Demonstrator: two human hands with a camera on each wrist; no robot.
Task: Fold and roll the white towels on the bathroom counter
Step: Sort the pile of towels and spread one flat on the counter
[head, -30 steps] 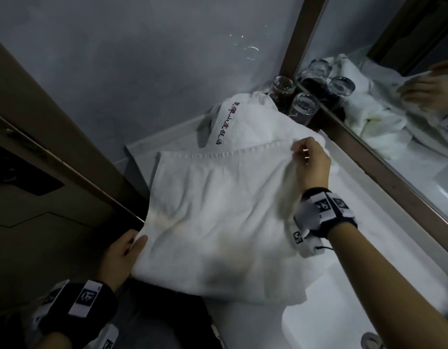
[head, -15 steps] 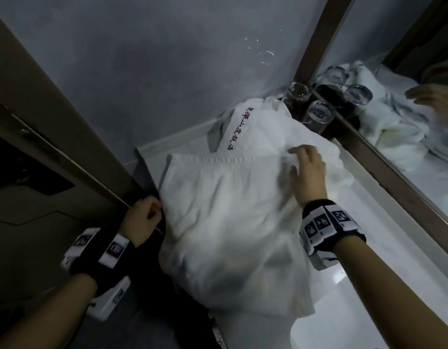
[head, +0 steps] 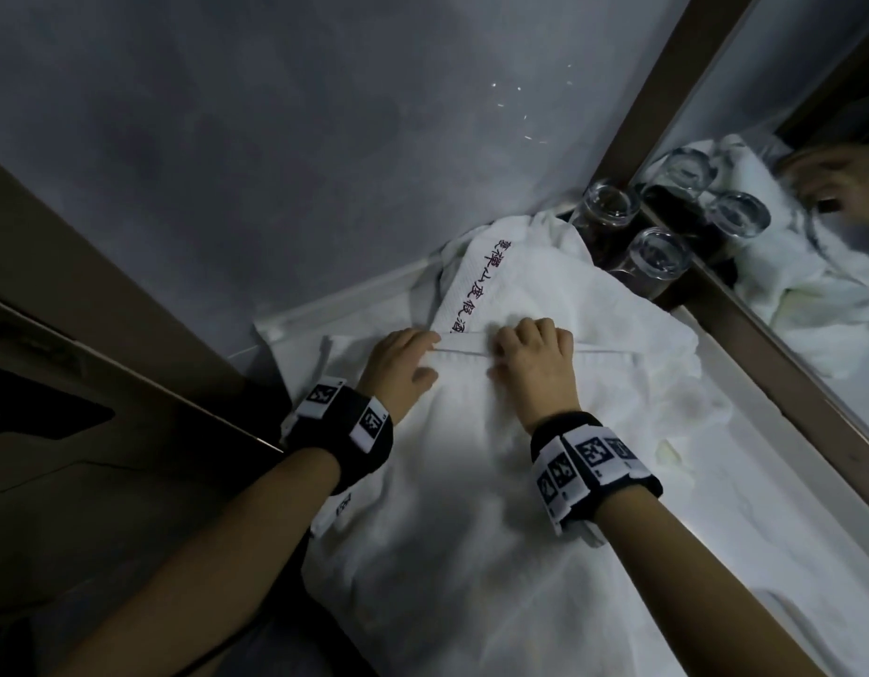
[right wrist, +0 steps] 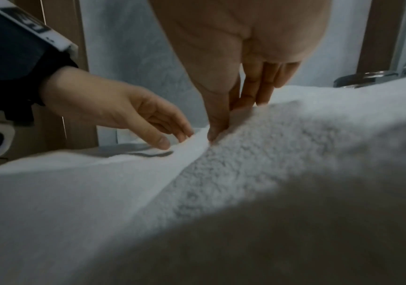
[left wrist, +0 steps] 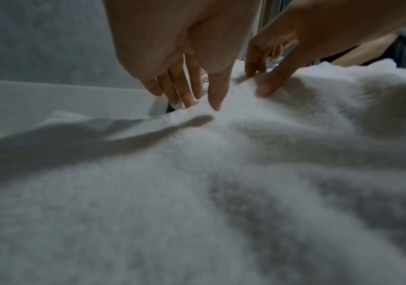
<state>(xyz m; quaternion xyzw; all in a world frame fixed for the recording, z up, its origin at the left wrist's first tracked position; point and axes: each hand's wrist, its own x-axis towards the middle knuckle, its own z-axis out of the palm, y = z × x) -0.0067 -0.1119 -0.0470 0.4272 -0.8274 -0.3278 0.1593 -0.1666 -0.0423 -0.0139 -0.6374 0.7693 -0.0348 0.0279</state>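
A white towel (head: 471, 505) lies spread over the counter, its far hem toward the wall. Both hands meet at that hem. My left hand (head: 430, 356) pinches the edge, thumb on top and fingers behind it, which shows closer in the left wrist view (left wrist: 204, 104). Just to its right, my right hand (head: 496, 356) pinches the same hem, thumb on the pile and fingers behind (right wrist: 221, 123). Behind the hands a second white towel with red lettering (head: 476, 285) lies bunched in the corner.
Two upturned glasses (head: 657, 259) stand in the far right corner against the mirror (head: 813, 310). A grey wall rises right behind the counter (head: 764, 554), and a brown door frame (head: 129, 295) borders it on the left. A small scrap (head: 669, 454) lies right of the towel.
My left hand has moved from the towel's left edge up to the far hem, beside the right hand. The right hand slid slightly left along the hem.
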